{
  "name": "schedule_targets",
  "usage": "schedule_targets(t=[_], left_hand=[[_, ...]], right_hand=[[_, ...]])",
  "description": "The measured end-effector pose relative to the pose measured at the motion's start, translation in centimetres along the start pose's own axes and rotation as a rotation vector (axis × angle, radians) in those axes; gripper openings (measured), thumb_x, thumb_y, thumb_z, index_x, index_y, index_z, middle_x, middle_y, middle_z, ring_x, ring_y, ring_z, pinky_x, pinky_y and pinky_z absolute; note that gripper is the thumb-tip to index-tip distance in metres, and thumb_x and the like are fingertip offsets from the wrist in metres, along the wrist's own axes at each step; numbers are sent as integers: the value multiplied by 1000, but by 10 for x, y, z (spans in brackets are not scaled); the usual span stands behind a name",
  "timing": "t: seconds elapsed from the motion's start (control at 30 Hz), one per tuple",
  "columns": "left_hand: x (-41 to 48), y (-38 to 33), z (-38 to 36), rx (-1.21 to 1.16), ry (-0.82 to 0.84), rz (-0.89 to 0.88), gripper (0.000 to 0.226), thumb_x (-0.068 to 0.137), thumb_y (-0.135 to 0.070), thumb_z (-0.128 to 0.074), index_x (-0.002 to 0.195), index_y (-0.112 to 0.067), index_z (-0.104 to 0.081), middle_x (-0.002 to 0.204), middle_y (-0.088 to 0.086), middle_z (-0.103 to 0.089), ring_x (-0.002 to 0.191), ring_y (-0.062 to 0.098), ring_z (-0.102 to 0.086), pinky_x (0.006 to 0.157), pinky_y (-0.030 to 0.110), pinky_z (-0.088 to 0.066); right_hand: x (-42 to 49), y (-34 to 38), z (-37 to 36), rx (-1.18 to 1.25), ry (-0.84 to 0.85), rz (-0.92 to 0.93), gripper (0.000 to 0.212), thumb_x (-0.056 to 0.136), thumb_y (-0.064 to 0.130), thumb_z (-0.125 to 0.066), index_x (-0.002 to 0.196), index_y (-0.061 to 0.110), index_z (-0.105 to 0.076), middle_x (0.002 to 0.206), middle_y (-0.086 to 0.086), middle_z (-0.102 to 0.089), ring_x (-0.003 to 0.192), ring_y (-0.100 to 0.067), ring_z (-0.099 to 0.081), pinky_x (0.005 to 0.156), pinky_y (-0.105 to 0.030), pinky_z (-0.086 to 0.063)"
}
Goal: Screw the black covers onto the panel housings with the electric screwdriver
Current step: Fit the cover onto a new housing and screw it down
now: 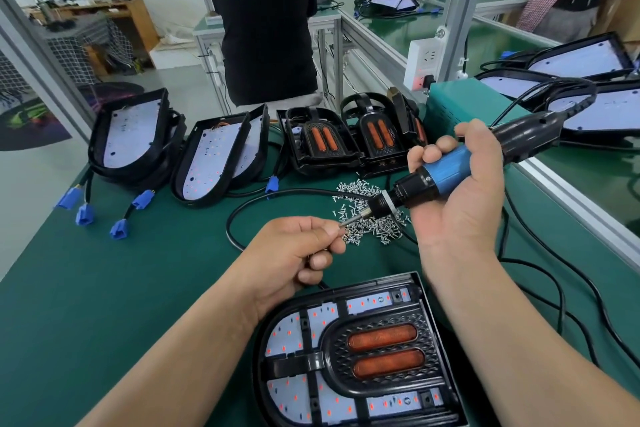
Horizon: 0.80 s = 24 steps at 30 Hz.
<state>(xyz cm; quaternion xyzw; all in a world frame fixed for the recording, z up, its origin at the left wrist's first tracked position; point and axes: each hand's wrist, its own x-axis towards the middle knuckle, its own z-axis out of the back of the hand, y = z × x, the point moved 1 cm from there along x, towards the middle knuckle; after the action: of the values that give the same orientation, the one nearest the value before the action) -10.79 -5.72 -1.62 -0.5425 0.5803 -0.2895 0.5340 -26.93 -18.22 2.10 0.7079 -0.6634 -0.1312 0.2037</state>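
Screwdriver grip first: your right hand (460,184) has its fingers wrapped round the blue body of the electric screwdriver (446,166), held tilted above & behind the panel housing (429,305), its bit (350,221) aimed left & down. Your left hand (291,253), just behind the housing too, pinches the bit tip btw thumb & forefinger, other fingers curled; can't tell if a screw's in there. Inside the housing sits the black cover (332,357), w/ the housing flat on the worktop (138,270). Behind the housing lies the screw pile (356,189); farther back stand spare housings (131,139) & spare covers (322,146).
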Motion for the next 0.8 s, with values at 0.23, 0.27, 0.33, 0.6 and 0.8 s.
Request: schedule_targets(t=[0.23,0.27,0.33,0.6,0.8], left_hand=[[3,-1,2,-89,-59,-14,10,103,-6,-60,99,1,-65,78,8,-63,51,6,-42,39,15,-29],[3,-1,3,-97,-58,-11,10,103,-7,-60,99,1,-65,78,8,-63,51,6,-42,39,15,-29],[4,-1,4,-114,-53,-4,10,103,-7,-60,99,0,-66,78,8,-63,51,7,-42,38,15,-29],[3,-2,6,-129,-17,31,11,99,-10,-62,98,0,-67,77,7,-62,52,8,-41,39,16,-27],[2,-1,5,-44,-40,-24,12,101,-7,-63,93,0,-68,77,9,-62,51,7,-41,39,15,-28]], right_hand=[[-4,-2,-5,-32,89,31,19,103,30,-69,94,16,-60,81,-1,-57,66,-16,-58,81,-35,-55],[-4,-2,-4,-29,92,25,17,103,28,-69,95,16,-60,82,-1,-57,66,-16,-58,81,-35,-55],[-3,-2,-4,-19,106,12,13,103,24,-68,95,16,-62,82,-1,-58,67,-17,-57,80,-36,-55],[-2,3,-4,-23,214,-15,17,99,19,-67,112,14,-56,83,-1,-57,69,-17,-55,83,-35,-51],[-3,2,-5,-59,169,-11,9,104,21,-66,104,16,-59,82,0,-57,68,-15,-55,82,-35,-51]])
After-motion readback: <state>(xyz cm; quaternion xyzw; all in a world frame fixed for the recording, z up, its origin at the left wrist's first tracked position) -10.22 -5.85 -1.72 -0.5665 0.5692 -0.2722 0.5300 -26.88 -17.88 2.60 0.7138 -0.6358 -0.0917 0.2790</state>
